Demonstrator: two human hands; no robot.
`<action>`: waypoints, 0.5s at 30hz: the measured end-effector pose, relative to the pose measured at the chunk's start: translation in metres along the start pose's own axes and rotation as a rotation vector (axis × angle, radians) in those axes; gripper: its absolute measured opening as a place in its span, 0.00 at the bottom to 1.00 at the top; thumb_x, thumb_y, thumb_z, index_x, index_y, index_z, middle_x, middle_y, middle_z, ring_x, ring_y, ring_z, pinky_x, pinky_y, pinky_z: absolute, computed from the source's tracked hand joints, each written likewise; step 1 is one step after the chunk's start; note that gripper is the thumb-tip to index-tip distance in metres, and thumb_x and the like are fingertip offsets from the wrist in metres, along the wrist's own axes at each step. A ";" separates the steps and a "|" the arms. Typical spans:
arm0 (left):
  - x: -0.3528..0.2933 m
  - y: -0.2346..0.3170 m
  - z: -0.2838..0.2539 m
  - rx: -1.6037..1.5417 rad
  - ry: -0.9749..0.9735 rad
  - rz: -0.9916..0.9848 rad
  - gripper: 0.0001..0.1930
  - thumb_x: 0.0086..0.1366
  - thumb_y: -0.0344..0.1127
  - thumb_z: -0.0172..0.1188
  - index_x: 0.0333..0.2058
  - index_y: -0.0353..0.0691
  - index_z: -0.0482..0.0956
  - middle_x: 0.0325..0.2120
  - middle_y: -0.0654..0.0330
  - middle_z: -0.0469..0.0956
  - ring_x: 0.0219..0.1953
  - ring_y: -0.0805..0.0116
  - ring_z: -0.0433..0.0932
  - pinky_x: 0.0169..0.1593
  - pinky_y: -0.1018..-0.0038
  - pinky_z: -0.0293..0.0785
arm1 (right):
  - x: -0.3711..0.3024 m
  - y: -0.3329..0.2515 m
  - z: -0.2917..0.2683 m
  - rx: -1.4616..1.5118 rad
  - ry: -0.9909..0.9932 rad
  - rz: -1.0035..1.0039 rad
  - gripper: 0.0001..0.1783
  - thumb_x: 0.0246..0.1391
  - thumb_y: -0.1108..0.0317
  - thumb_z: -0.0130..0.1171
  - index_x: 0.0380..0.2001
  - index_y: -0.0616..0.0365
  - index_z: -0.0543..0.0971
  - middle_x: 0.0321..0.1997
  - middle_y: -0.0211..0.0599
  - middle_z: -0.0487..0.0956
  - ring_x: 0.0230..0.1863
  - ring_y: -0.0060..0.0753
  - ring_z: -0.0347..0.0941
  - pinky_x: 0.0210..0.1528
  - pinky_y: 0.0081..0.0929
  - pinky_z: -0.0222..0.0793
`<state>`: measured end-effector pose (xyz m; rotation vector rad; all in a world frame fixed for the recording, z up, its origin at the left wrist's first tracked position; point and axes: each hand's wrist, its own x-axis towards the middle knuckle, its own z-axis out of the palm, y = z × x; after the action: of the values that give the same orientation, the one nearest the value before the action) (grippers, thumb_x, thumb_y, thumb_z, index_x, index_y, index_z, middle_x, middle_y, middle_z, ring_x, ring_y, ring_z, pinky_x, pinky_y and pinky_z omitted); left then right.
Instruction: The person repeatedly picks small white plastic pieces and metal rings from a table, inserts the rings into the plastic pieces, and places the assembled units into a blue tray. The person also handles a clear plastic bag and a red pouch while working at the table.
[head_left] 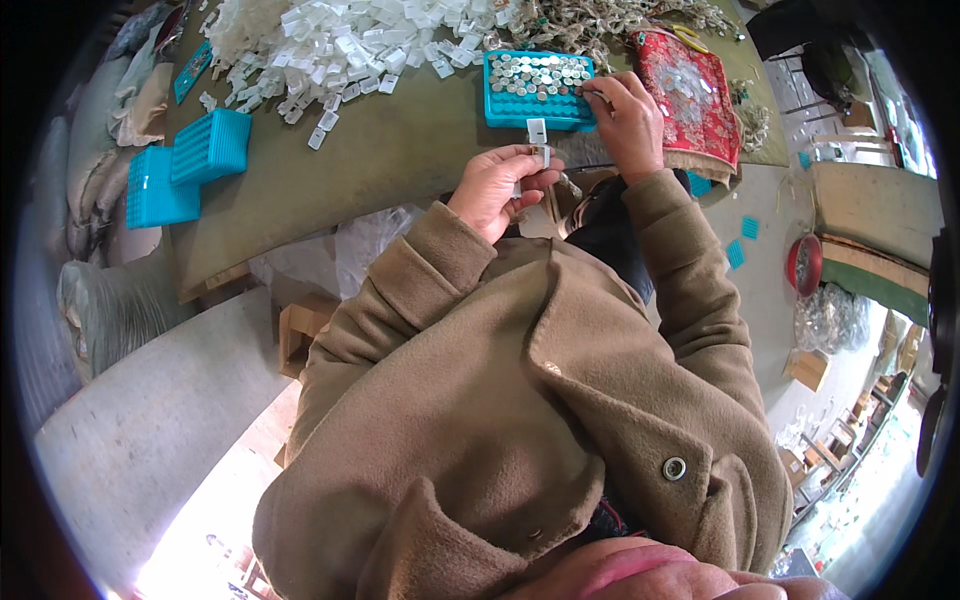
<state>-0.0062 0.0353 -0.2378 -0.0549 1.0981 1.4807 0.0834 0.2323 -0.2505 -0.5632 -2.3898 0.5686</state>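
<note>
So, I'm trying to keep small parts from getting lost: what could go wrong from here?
The left hand holds a small open plastic case close to the near edge of the table, so a slip might send it off. The right hand is at the right end of the blue tray; a knock there could scatter the silver discs.

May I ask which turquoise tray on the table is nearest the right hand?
The tray holding round silvery pieces, the right hand at its edge; other trays sit farther left.
</note>
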 end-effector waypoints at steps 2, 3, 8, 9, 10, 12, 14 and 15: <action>0.000 0.003 0.002 0.026 0.009 -0.015 0.09 0.68 0.35 0.59 0.44 0.43 0.80 0.42 0.63 0.83 0.40 0.80 0.81 0.33 0.87 0.72 | 0.001 0.001 -0.001 -0.071 -0.004 -0.057 0.06 0.52 0.69 0.63 0.35 0.52 0.81 0.36 0.35 0.79 0.38 0.46 0.76 0.40 0.38 0.72; 0.000 0.004 0.003 0.033 0.013 -0.021 0.09 0.68 0.36 0.59 0.44 0.43 0.80 0.42 0.63 0.83 0.41 0.80 0.81 0.33 0.88 0.73 | 0.002 0.001 -0.002 -0.088 -0.020 -0.083 0.06 0.52 0.69 0.62 0.35 0.52 0.81 0.36 0.35 0.79 0.38 0.47 0.76 0.40 0.39 0.72; 0.003 0.007 0.006 -0.016 -0.021 -0.001 0.10 0.69 0.36 0.59 0.46 0.40 0.79 0.44 0.60 0.83 0.43 0.78 0.82 0.35 0.88 0.76 | 0.006 0.001 -0.005 0.069 -0.052 -0.042 0.07 0.52 0.71 0.62 0.36 0.52 0.81 0.34 0.37 0.79 0.38 0.47 0.76 0.40 0.40 0.72; 0.004 0.008 0.005 -0.018 -0.034 0.013 0.11 0.69 0.36 0.58 0.46 0.40 0.79 0.44 0.60 0.83 0.44 0.77 0.82 0.35 0.87 0.76 | 0.007 0.002 -0.005 0.097 -0.075 -0.014 0.07 0.52 0.71 0.62 0.36 0.51 0.82 0.34 0.37 0.79 0.38 0.47 0.76 0.40 0.40 0.72; 0.006 0.009 0.005 -0.017 -0.037 0.016 0.11 0.69 0.36 0.58 0.46 0.40 0.79 0.44 0.60 0.83 0.44 0.77 0.82 0.35 0.88 0.76 | 0.008 0.002 -0.005 0.137 -0.095 0.011 0.08 0.52 0.71 0.62 0.37 0.51 0.83 0.33 0.38 0.79 0.38 0.47 0.76 0.40 0.40 0.72; 0.008 0.010 0.005 -0.018 -0.042 0.030 0.12 0.69 0.36 0.59 0.47 0.39 0.79 0.44 0.60 0.83 0.44 0.77 0.82 0.35 0.88 0.76 | 0.008 0.003 -0.004 0.157 -0.122 0.008 0.09 0.52 0.70 0.62 0.37 0.51 0.83 0.33 0.38 0.79 0.38 0.46 0.76 0.40 0.40 0.72; 0.008 0.011 0.006 -0.008 -0.033 0.032 0.12 0.69 0.37 0.58 0.47 0.39 0.79 0.44 0.60 0.83 0.44 0.77 0.82 0.34 0.89 0.75 | 0.009 0.005 -0.003 0.115 -0.138 -0.047 0.09 0.52 0.70 0.62 0.38 0.50 0.84 0.33 0.38 0.79 0.37 0.46 0.76 0.41 0.39 0.71; 0.008 0.012 0.007 -0.002 -0.022 0.030 0.12 0.69 0.37 0.58 0.47 0.39 0.79 0.44 0.60 0.83 0.44 0.78 0.82 0.34 0.90 0.75 | 0.009 0.007 -0.003 0.083 -0.132 -0.090 0.09 0.52 0.70 0.62 0.38 0.51 0.84 0.33 0.38 0.79 0.37 0.46 0.76 0.41 0.39 0.71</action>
<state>-0.0143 0.0481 -0.2319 -0.0230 1.0839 1.5058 0.0806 0.2428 -0.2480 -0.3906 -2.4876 0.6808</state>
